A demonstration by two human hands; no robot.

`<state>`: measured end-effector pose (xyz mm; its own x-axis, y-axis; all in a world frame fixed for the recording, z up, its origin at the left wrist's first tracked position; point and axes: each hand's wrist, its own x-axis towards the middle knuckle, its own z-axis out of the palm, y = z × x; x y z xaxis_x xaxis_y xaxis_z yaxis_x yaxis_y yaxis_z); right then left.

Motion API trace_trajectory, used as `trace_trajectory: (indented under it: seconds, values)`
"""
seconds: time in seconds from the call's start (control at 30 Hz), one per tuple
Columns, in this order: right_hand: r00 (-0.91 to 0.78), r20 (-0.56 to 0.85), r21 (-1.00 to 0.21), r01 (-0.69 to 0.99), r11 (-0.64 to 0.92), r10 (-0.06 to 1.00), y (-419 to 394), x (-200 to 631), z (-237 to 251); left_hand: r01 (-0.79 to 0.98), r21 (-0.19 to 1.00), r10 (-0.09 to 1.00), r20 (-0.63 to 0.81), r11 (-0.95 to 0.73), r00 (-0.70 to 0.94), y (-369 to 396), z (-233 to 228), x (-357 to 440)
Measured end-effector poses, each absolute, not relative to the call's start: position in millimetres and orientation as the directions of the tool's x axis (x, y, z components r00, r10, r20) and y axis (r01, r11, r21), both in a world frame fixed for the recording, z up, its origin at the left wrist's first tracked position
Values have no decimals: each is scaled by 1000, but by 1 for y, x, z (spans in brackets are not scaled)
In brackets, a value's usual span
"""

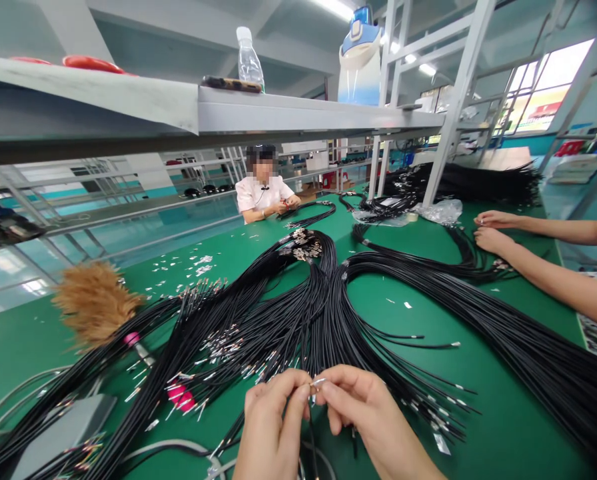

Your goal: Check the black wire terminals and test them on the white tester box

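Near the front edge of the view, my left hand and my right hand meet fingertip to fingertip. My left thumb and finger pinch the stripped end of a black cable, which hangs down below them. Between the fingertips shows a small whitish, shiny bit that my right thumb and finger pinch; its exact kind is too small to make out. Just beyond my hands lies a large bundle of black cables, its many ends stripped to pale and coloured wires.
A straw brush and a grey box are at left on the green table. Above runs a shelf bearing a bottle and a jug. A co-worker sits opposite; another person's hands work at right.
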<state>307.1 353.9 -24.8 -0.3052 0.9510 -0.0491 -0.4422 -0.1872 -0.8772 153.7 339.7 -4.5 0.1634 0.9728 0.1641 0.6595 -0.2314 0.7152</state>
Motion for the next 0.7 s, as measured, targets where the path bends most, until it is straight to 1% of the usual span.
trace_trajectory:
  seconds: [0.07,0.13,0.2,0.33,0.47,0.57,0.63,0.7]
  values:
    - [-286,4,-931,-351,-101,958,354,310,-21,659,717,974,158,-225,161,340,-4,153]
    - [-271,11,-950,-302,-74,963,354,312,-20,653,721,972,162,-233,168,339,-4,153]
    - [-246,5,-955,-288,-68,969,355,312,-22,620,749,973,170,-232,159,338,-4,155]
    - [-216,20,-955,-292,-45,976,354,307,-30,543,813,977,196,-210,84,336,-4,162]
    - [-188,8,-961,-274,-45,982,352,306,-28,595,766,966,245,-243,80,333,-2,167]
    - [-202,-18,-965,-251,-70,979,350,308,-21,618,737,954,292,-272,72,331,-3,167]
    - [-213,-16,-959,-274,-75,977,349,308,-20,622,728,946,316,-288,69,332,-4,165]
    - [-223,6,-943,-324,-69,975,349,307,-25,624,723,948,302,-295,98,333,-4,162]
